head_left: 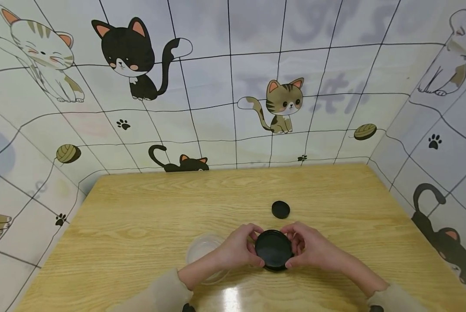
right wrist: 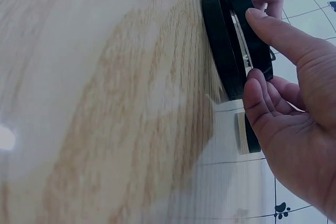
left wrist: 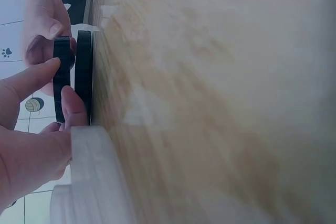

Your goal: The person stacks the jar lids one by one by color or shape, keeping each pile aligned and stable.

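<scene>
Both hands hold a black round lid [head_left: 273, 249] with a raised rim, low over the wooden table. My left hand [head_left: 238, 248] pinches its left edge between thumb and fingers, and my right hand [head_left: 312, 248] pinches the right edge. Seen side-on in the left wrist view, the held lid [left wrist: 62, 69] is just above a second black disc [left wrist: 84, 72] on the table. A narrow gap separates the held lid [right wrist: 252, 32] from the lower disc [right wrist: 219, 45] in the right wrist view. From the head view the lower disc is mostly hidden.
A clear round container [head_left: 197, 250] stands beside the left forearm, partly covered by it. Beyond the hands lies a small black disc [head_left: 281, 209]. Cat-patterned sheeting [head_left: 209, 86] surrounds the wooden table [head_left: 139, 208] at the back and sides.
</scene>
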Available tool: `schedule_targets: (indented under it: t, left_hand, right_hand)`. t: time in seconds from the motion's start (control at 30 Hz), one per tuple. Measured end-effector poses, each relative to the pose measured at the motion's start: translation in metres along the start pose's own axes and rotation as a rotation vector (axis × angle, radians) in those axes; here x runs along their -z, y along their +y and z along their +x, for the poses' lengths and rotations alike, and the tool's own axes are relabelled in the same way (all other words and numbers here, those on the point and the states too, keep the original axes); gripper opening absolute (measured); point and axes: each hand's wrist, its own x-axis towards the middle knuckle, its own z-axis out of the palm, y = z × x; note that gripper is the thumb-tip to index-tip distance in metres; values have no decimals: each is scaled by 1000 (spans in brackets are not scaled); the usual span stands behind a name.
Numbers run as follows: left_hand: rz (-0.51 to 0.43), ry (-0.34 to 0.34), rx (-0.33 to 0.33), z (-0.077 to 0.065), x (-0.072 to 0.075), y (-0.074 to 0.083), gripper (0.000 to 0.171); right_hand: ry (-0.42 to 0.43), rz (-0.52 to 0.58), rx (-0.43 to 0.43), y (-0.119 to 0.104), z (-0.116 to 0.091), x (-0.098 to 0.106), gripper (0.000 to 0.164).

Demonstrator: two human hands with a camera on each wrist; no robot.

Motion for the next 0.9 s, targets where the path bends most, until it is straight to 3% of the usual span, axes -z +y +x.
schedule_targets:
  t: [0.3, 0.5, 0.9]
  left_hand:
    - [-67, 90, 40, -5, -11, -1, 69]
    - [-41, 101, 24, -6, -14, -1, 70]
    - [9, 102, 50, -4, -15, -1, 69]
  right_hand:
    - [9, -7, -4, 1, 0, 1, 72]
    - [-5, -18, -38, 2, 1, 1, 72]
    - [-42, -41, -58, 2, 2, 1, 72]
